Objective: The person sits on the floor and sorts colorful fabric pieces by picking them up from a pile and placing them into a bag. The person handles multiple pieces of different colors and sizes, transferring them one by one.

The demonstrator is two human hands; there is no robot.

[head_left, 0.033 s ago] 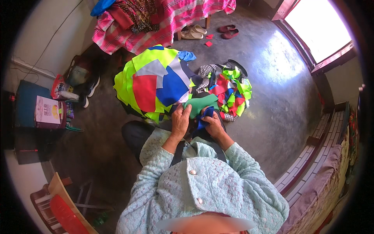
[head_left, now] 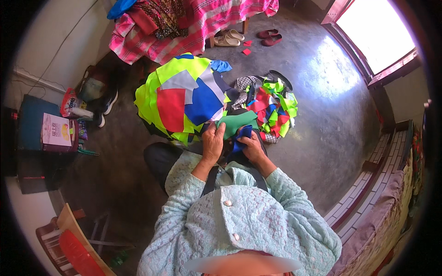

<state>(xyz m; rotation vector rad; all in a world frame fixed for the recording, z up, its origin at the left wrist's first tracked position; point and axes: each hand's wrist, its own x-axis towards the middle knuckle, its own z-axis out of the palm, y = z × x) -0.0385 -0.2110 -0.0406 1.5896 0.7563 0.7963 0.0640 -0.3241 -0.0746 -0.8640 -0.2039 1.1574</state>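
Observation:
My left hand [head_left: 212, 143] is closed, thumb up, at the left end of a green cloth piece [head_left: 237, 121]. Just right of it, my right hand [head_left: 253, 148] pinches a folded dark blue cloth piece [head_left: 240, 140], which hangs in front of the green one. Beyond my left hand rises a large mound of overlapping cloth pieces [head_left: 154, 97] in neon yellow, with a red piece [head_left: 171, 109], a blue piece [head_left: 205, 102] and grey ones on it. A heap of small cloth scraps [head_left: 275, 106] in mixed colours lies ahead of my right hand. The fingertips of both hands are partly hidden.
Ahead stands a low bed or table under a pink checked cloth [head_left: 209, 20]. Beige shoes [head_left: 227, 41], maroon shoes [head_left: 271, 40] and two red scraps lie on the grey floor [head_left: 322, 133]. A bright doorway [head_left: 375, 34] is far right; a box [head_left: 56, 133] sits left.

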